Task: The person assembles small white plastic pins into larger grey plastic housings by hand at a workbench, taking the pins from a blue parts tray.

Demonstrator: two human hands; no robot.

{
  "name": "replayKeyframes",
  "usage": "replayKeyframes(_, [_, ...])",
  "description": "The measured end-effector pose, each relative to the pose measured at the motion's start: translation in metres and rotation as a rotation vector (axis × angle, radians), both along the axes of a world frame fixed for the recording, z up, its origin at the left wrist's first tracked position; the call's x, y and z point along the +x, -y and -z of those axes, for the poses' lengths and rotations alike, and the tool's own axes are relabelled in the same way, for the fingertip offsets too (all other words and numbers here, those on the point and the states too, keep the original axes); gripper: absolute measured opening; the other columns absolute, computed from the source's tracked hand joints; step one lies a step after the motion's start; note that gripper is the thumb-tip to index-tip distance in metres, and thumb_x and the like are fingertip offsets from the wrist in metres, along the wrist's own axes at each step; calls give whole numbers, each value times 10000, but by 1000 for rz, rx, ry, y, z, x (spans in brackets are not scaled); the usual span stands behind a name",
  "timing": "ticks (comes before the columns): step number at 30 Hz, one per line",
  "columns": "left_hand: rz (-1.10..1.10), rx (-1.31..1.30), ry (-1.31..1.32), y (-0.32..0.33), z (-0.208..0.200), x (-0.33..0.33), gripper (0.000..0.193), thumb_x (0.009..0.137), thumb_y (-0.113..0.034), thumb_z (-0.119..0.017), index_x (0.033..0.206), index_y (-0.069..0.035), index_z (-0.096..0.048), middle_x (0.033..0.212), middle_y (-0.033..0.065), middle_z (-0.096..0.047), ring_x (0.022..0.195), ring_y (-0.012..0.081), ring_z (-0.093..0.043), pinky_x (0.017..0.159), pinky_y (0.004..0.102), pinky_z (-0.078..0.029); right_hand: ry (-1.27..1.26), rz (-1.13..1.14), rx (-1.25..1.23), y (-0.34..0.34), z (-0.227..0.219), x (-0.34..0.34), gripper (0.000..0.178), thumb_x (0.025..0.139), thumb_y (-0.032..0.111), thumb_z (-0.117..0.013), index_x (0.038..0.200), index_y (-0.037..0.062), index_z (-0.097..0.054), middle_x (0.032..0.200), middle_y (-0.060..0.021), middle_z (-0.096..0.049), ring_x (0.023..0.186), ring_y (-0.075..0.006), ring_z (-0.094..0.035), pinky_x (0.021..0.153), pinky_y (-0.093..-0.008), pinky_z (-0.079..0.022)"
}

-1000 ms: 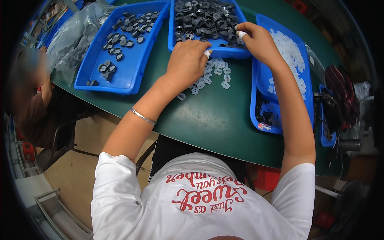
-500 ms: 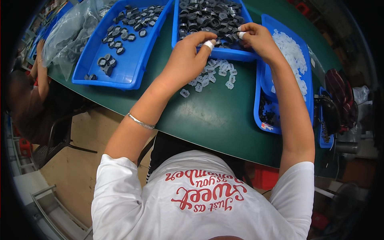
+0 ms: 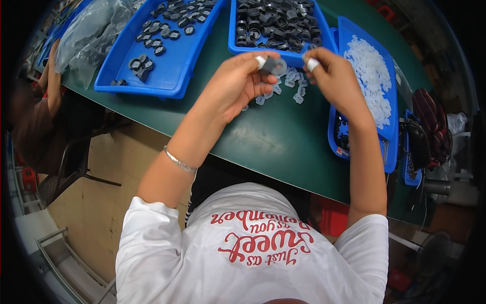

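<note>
My left hand (image 3: 235, 83), with white tape on its thumb, pinches a dark grey round plastic part (image 3: 275, 66) above the table. Just to the right, my right hand (image 3: 336, 81) has its taped finger and thumb pressed together; whatever may be between them is too small to make out. Below and between the hands lie loose translucent white plastic pieces (image 3: 298, 93). Right behind them is a blue tray (image 3: 268, 50) heaped with black and dark grey round parts (image 3: 276, 23).
To the left, a blue tray (image 3: 167, 76) holds scattered round parts beside a clear plastic bag (image 3: 88, 35). At right, a blue tray (image 3: 390, 101) of white pieces (image 3: 367, 71) overlaps another tray (image 3: 335, 142) with small black bits. A person (image 3: 38, 116) sits at far left.
Both hands have drawn back from the heaped tray toward me. The grey part now shows in my left hand. The view has shifted slightly.
</note>
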State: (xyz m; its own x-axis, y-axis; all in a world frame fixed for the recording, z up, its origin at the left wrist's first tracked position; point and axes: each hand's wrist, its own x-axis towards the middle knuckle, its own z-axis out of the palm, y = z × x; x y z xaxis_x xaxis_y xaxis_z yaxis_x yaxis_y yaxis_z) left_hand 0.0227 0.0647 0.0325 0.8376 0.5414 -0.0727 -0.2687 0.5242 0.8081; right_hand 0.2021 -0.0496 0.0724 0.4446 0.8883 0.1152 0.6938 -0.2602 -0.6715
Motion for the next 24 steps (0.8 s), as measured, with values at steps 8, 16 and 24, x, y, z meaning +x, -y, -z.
replayKeyframes(8, [136,-382,-21,40,20,-15,301,946,-265,-544,1075,7,-557,960,125,-607,767,222,-646,674,308,-577,510,-79,-208,31,28,-34,123,786,41,-597,897,5,-637,878,-182,-624,807,-379,-624,722,-452,-497])
replayKeyframes(16, [130,-361,15,48,25,-14,267,923,-103,-574,1153,29,-541,1038,121,-595,921,225,-637,807,277,-550,402,-97,-8,43,37,-44,139,776,-57,-560,911,-25,-573,899,-231,-597,830,-408,-600,744,-453,-488])
replayKeyframes(24, [19,-36,-96,62,27,-13,318,854,17,-609,1164,46,-544,1026,103,-613,944,166,-626,805,242,-509,-635,54,228,51,22,-46,138,889,8,-598,1015,-47,-604,947,-93,-642,828,-158,-654,742,-269,-547])
